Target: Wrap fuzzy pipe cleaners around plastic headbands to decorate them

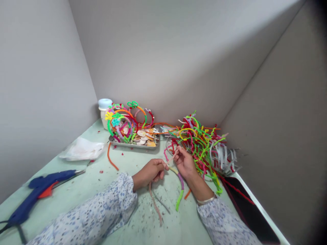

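Many pipe cleaners [199,140] crowd the right fingers [181,151].

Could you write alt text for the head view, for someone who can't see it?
A person's left hand and right hand hold a pale strip between them over a green table. Behind them is a tray with colourful hoops, and a tangle of fuzzy strips to its right; a blue glue gun lies at left.

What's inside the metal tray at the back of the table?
Pale and orange shell-like pieces show in the metal tray, mostly toward the right; fuzzy hoops crowd the left, hiding much of what lies beneath.
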Available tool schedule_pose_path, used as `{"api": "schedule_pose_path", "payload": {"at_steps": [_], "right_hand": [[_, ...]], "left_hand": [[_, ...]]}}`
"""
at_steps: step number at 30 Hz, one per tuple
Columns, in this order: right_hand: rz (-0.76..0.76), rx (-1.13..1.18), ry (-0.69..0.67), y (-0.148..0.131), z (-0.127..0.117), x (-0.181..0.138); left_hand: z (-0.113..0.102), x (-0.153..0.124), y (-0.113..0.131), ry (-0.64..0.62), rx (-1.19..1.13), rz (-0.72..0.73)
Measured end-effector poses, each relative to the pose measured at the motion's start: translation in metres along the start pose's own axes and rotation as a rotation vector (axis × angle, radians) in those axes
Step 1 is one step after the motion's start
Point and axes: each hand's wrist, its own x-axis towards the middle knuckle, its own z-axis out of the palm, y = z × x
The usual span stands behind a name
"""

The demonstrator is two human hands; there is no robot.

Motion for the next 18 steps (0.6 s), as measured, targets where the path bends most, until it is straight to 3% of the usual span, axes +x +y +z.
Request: {"api": "schedule_pose_path", "payload": {"at_steps": [8,18], "right_hand": [[0.016,-0.013,-0.021,-0.0021,0.001,0.009],[0.01,0.051,0.048,-0.0017,0.0014,0.0056]], "left_hand": [[-0.0009,0.0003,-0.0008,-0.019,-0.027,0.015],[0.0004,0.0009,0.0016,-0.015,-0.039,-0.01]]}}
